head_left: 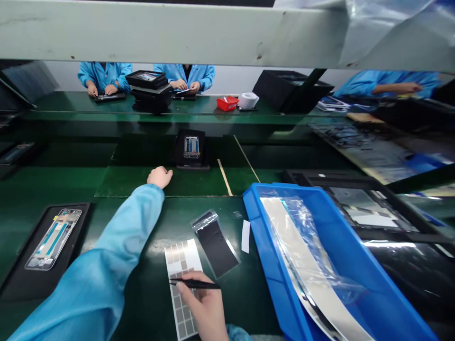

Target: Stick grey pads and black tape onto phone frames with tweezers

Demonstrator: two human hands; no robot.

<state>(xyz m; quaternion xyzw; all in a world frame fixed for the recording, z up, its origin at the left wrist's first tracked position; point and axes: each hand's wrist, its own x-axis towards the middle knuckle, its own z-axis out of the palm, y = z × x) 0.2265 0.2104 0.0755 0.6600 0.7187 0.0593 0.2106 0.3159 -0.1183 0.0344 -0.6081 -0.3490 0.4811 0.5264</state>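
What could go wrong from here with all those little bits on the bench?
The dark tweezers in the right hand might crease the gridded sheet beneath. The left sleeve passes right by the black tray and could brush the phone-like frame on it.

Stretches out as a glossy dark green table (144, 303), catching soft whitish reflections. Rises at the far side to a green ledge (199, 108), with darker, shadowed green between. Backs onto a plain, pale wall (232, 79). Passes beneath a scuffed, spotted whitish beam (177, 35), draped with clear plastic (391, 28) at right. Includes a slanting dark green strut (424, 179) on the right.
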